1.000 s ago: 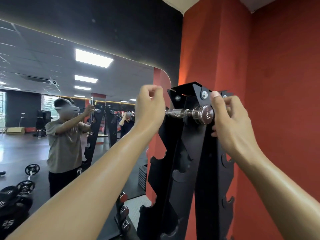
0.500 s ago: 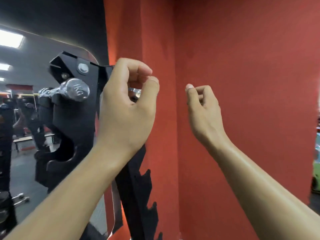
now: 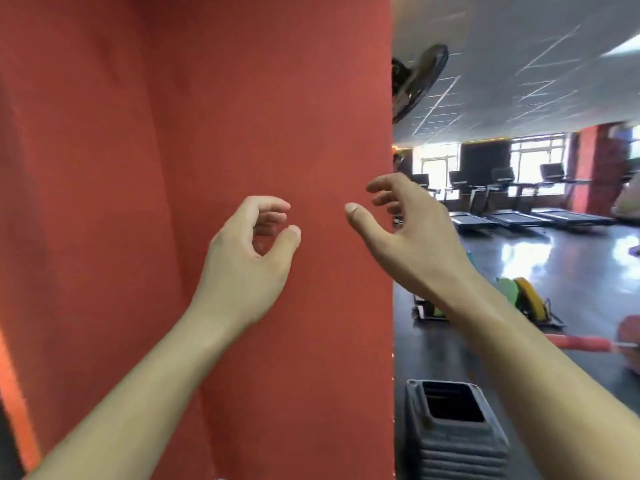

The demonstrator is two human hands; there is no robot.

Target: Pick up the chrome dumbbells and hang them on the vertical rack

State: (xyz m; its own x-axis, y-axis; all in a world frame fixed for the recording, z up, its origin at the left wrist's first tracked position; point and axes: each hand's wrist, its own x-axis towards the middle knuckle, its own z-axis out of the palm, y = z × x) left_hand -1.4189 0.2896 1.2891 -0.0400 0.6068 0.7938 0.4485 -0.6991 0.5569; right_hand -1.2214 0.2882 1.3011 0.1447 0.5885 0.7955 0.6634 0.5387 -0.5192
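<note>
Change since a second ago: my view has swung right. The black rack and the chrome dumbbell I had just seated in its top notch have slid off the left edge, and both my hands have come away from them.

Red wall [image 3: 194, 168]: it now fills the left and middle of my view, a flat painted column face ending in a straight vertical edge.

Gym floor [image 3: 519, 271]: dark and glossy, it opens up to the right of the wall edge, with a row of treadmills [image 3: 512, 199] under bright windows at the far end.

Wall fan [image 3: 415, 81]: it pokes out from behind the wall edge, high up and blurred.

Step platforms [image 3: 453, 438]: a grey stack stands at the foot of the wall, just right of the edge.

Plate rack [image 3: 519, 299]: green and yellow discs sit low on the floor beyond my right forearm; detail is too soft to say more.

Left hand [image 3: 249, 261]: raised before the wall, fingers loosely curled, thumb and forefinger nearly meeting, nothing between them.

Right hand [image 3: 408, 237]: raised beside it, fingers spread and relaxed, empty.

Chrome dumbbells: none visible here; rack out of view too.

Progress: I judge one dumbbell is hung. With both hands free, I take it I am turning to fetch another; how many remain I cannot tell.
</note>
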